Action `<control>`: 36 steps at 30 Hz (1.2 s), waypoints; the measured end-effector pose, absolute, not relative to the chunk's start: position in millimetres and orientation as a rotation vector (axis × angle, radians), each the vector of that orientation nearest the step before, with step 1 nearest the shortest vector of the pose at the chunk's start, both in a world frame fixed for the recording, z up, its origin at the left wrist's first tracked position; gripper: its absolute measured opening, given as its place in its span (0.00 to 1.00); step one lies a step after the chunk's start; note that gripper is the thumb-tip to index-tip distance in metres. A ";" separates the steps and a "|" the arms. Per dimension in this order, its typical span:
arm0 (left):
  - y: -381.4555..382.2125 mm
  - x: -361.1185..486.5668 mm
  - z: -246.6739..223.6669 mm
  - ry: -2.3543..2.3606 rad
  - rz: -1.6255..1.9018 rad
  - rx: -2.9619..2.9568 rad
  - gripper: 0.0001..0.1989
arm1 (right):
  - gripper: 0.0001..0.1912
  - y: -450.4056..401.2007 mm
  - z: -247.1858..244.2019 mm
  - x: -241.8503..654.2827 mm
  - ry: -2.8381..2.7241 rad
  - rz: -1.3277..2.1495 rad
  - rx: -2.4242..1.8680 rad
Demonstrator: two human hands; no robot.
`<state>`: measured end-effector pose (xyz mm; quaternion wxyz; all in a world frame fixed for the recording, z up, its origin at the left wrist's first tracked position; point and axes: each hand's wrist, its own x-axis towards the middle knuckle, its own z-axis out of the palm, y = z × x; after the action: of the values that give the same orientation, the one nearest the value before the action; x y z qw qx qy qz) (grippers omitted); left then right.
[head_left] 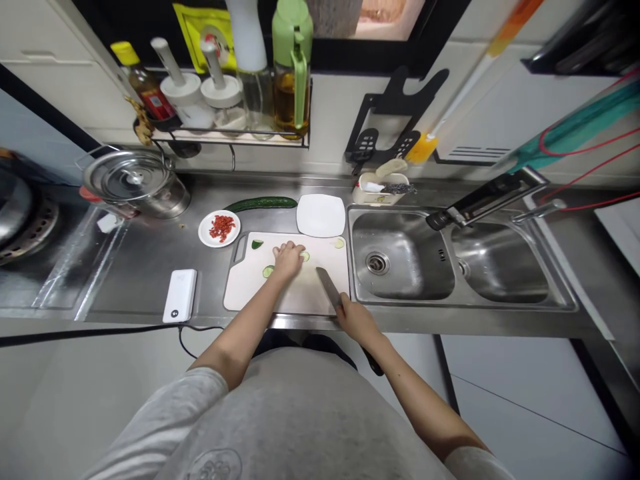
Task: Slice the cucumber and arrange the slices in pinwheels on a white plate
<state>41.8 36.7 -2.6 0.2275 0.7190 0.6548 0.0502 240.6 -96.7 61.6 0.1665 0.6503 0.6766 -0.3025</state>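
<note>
My left hand rests palm down on the white cutting board, its fingers bent and spread. A pale cucumber slice lies at its thumb side, and another cucumber slice is just left of the wrist. Whether anything lies under the palm is hidden. In my right hand is a kitchen knife, its blade slanting up and left over the board, apart from the slices. A green cucumber end sits near the board's upper left, and a thin cucumber piece at its upper right.
Behind the board lie a whole cucumber, a white square plate and a round plate of chopped red pieces. A double sink adjoins on the right. Left are a white power bank and a lidded steel pot.
</note>
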 end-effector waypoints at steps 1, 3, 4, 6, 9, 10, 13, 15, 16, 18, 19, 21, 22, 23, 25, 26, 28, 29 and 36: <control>39.4 43.2 -2.3 1.778 0.133 2.007 0.14 | 0.12 -96.5 60.7 243.4 1.920 -0.854 1.863; 43.3 44.9 0.0 1.730 0.130 2.040 0.12 | 0.13 -95.9 59.8 246.9 1.915 -0.846 1.880; 44.6 45.4 1.8 1.716 0.124 2.037 0.11 | 0.13 -95.6 59.8 247.6 1.914 -0.846 1.886; 45.5 45.1 5.8 1.702 0.101 1.987 0.07 | 0.13 -94.7 60.9 247.5 1.899 -0.857 1.890; 43.2 39.4 9.4 1.729 0.080 1.825 0.05 | 0.13 -92.4 63.6 244.1 1.881 -0.878 1.870; 41.6 35.7 9.5 1.745 0.084 1.771 0.05 | 0.13 -91.4 64.2 242.3 1.881 -0.881 1.862; 35.7 21.6 7.4 1.796 0.103 1.674 0.07 | 0.13 -87.4 63.9 235.1 1.908 -0.889 1.834; 31.5 13.1 5.5 1.811 0.106 1.685 0.11 | 0.13 -84.1 62.4 229.4 1.934 -0.893 1.806; 29.6 10.0 5.0 1.814 0.105 1.702 0.14 | 0.14 -82.2 61.7 226.5 1.950 -0.893 1.791; 26.5 6.5 5.0 1.803 0.090 1.749 0.19 | 0.14 -78.6 60.8 221.5 1.970 -0.889 1.764; 25.3 6.0 5.5 1.795 0.074 1.777 0.21 | 0.14 -76.9 60.7 219.6 1.975 -0.887 1.756; 23.5 6.5 7.2 1.778 0.026 1.842 0.23 | 0.14 -74.2 61.1 217.3 1.971 -0.884 1.751; 22.9 6.9 8.1 1.771 0.000 1.875 0.23 | 0.14 -73.3 61.5 216.9 1.965 -0.885 1.752; 22.5 7.3 8.7 1.764 -0.024 1.901 0.22 | 0.14 -72.7 61.8 216.9 1.958 -0.886 1.754; 22.1 7.3 9.2 1.752 -0.043 1.916 0.20 | 0.14 -72.6 61.9 217.9 1.947 -0.886 1.757; 22.2 7.1 9.0 1.747 -0.033 1.901 0.20 | 0.14 -72.9 61.7 218.5 1.947 -0.885 1.757; 22.8 6.3 8.2 1.747 0.010 1.838 0.19 | 0.14 -73.9 60.9 219.6 1.950 -0.883 1.759; 23.3 6.0 7.8 1.756 0.036 1.801 0.18 | 0.14 -74.3 60.4 220.0 1.952 -0.883 1.762; 26.2 7.3 9.9 1.878 0.009 1.696 0.08 | 0.15 -75.1 58.2 219.7 1.942 -0.909 1.773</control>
<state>7.3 26.2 9.9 0.3006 0.6393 0.7078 0.0036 219.7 -75.1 58.2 0.1786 0.6270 0.6868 -0.3213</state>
